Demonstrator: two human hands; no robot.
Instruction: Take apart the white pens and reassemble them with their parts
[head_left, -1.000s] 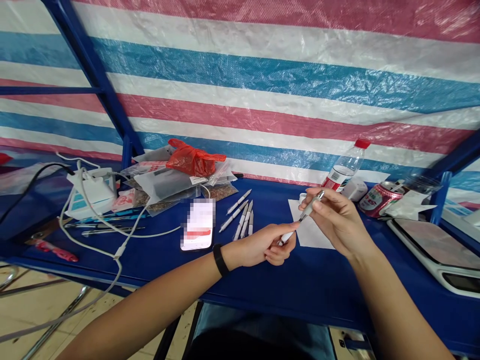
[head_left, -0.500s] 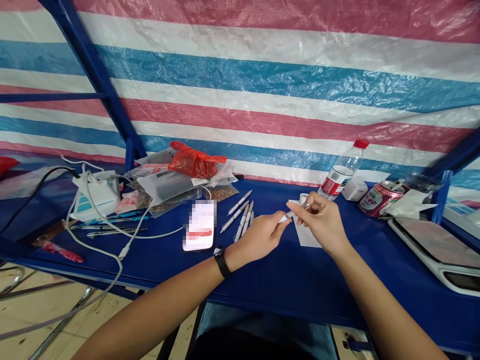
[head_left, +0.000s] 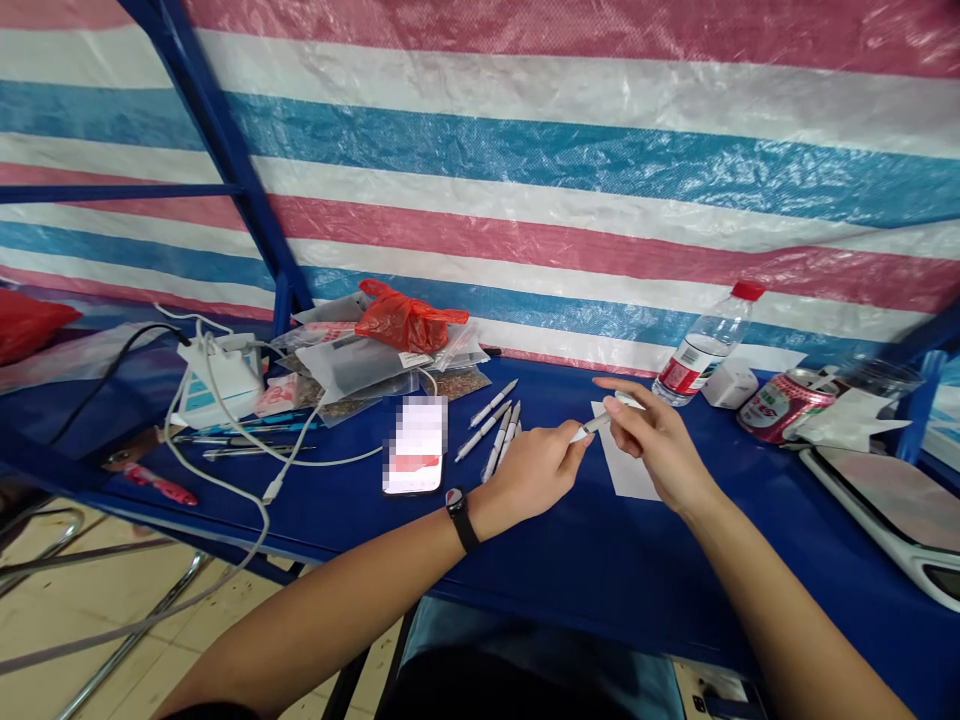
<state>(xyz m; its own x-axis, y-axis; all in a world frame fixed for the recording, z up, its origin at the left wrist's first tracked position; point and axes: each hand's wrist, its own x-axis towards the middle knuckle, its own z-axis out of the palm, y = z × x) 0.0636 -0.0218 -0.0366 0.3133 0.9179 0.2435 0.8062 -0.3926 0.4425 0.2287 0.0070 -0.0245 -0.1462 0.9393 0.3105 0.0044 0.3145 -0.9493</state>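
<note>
My left hand [head_left: 534, 468] and my right hand [head_left: 651, 435] both pinch one white pen [head_left: 598, 424] just above the blue table [head_left: 570, 560]. The left fingers close on its lower end, the right fingers on its upper end, with the right index finger stretched out. A white sheet of paper [head_left: 628, 472] lies under the hands. Several more white pens [head_left: 497, 424] lie in a loose row just left of my left hand. A black band sits on my left wrist.
A phone [head_left: 415, 445] lies left of the pens, beside plastic bags with a red bag [head_left: 405, 318], a charger and white cables [head_left: 225, 372]. A water bottle [head_left: 703, 346], a red can [head_left: 784, 402] and a scale [head_left: 885, 510] stand to the right. A striped tarp hangs behind.
Both hands have lowered toward the table and moved closer together with the pen. The pen now lies flatter. The view has shifted slightly to the left.
</note>
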